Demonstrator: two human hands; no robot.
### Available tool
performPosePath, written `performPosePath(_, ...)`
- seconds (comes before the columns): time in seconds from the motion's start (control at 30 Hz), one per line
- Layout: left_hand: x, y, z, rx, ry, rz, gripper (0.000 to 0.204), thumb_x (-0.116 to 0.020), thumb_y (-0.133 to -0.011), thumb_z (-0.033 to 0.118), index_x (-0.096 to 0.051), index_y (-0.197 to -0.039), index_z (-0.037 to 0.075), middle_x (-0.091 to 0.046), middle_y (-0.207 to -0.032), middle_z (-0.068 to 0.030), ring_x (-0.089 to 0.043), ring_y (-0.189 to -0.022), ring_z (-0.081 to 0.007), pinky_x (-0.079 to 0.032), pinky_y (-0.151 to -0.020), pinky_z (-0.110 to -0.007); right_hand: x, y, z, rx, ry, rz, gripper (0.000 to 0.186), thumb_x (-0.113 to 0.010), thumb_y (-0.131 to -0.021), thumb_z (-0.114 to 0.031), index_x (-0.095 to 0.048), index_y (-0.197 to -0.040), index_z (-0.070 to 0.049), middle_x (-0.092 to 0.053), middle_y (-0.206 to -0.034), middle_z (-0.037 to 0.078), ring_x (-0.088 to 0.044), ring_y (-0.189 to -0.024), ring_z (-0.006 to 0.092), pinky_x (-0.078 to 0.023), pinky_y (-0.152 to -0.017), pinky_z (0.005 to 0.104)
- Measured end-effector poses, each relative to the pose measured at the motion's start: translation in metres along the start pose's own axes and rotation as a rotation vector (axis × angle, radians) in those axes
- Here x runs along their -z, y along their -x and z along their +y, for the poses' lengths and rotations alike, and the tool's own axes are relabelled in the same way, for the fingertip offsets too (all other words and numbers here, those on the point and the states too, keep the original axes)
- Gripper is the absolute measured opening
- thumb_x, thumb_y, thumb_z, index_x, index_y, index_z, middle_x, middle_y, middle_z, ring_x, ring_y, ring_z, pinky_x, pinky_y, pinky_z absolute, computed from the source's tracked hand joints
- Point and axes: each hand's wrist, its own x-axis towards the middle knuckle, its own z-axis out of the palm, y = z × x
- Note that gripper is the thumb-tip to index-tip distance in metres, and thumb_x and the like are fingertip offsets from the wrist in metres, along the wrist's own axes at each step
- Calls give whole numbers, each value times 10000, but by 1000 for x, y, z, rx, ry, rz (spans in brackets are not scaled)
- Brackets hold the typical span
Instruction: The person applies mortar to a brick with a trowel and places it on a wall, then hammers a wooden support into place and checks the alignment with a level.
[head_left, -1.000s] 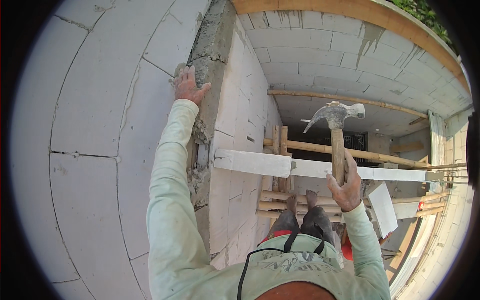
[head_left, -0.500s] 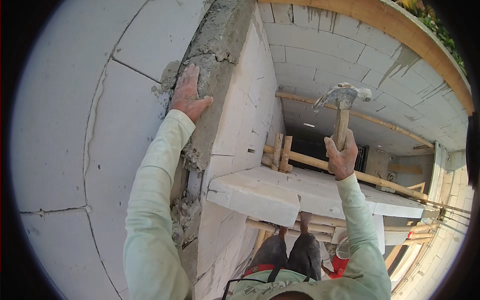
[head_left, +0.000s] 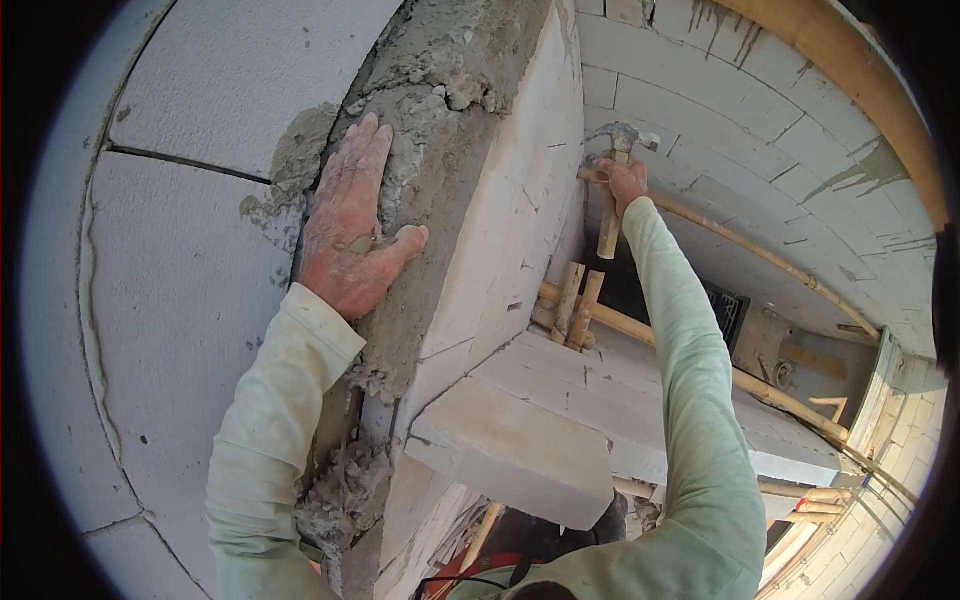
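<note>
My left hand (head_left: 350, 225) lies on the rough grey mortar strip (head_left: 430, 150) along the wall, fingers stretched together and thumb apart. Its fingers sit by the seam between the mortar and the white block wall (head_left: 190, 260). A small grey lump shows beside the thumb; I cannot tell whether it is stuck there. Out at arm's length, my right hand (head_left: 625, 182) is closed round the wooden handle of a claw hammer (head_left: 608, 235), close under its head. The mortar-stained head is up and the handle's end hangs down, apart from the wall.
White blocks (head_left: 515, 455) form a ledge in front of my body. Bamboo poles (head_left: 755, 385) run across the gap beyond, with short upright bamboo pieces (head_left: 575, 305) nearby. A wooden beam (head_left: 860, 100) borders the far block wall. Crumbled mortar (head_left: 345, 495) clings below my left forearm.
My right arm has stretched forward and left with the hammer, and its grip is now nearer the head. The view has moved closer to the mortar; my left hand still rests on it.
</note>
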Motion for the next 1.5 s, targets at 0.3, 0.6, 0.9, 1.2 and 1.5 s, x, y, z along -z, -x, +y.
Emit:
performPosePath(0.3, 9, 1, -6, 7, -50, -33, 861, -683, -688, 154, -274, -1425, -24, -241, -1492, -245, -218, -1396, -378, -151, -1149, -454, -92, -81, 64, -106, -64, 73, 178, -668, -754, -37, -623, -901, 51, -654, -822, 139, -637, -725, 221, -513, -607, 324)
performPosePath(0.6, 6, 3, -3, -7, -12, -52, 884, -693, -653, 125, -287, -1424, -24, -260, -1484, -252, -234, -1388, -394, -166, -1139, -468, -96, -106, 100, -176, -197, -28, 171, -572, -802, -18, -586, -930, 95, -658, -926, 177, -679, -767, 251, -545, -622, 285)
performPosePath(0.9, 2, -3, -8, -36, 7, -32, 879, -666, -679, 195, -282, -1452, 28, -267, -1501, -205, -226, -1405, -347, -185, -1142, -443, -86, -108, 97, -125, -473, 80, 129, -580, -782, -8, -582, -863, 93, -663, -869, 179, -678, -697, 246, -472, -541, 313)
performPosePath(1.2, -1, -5, -12, -43, 35, -31, 866, -680, -690, 224, -303, -1444, 28, -273, -1502, -193, -236, -1403, -341, -189, -1139, -448, -86, -100, 105, -58, -326, 137, 138, -594, -731, 11, -590, -823, 114, -664, -756, 169, -636, -571, 223, -452, -486, 319)
performPosePath(1.5, 1, 2, -6, -45, -5, -29, 877, -696, -687, 253, -309, -1446, 47, -296, -1493, -194, -261, -1394, -342, -216, -1131, -452, -69, -105, 76, -81, -126, 143, 156, -582, -731, 31, -570, -827, 154, -648, -764, 194, -632, -547, 237, -467, -457, 304)
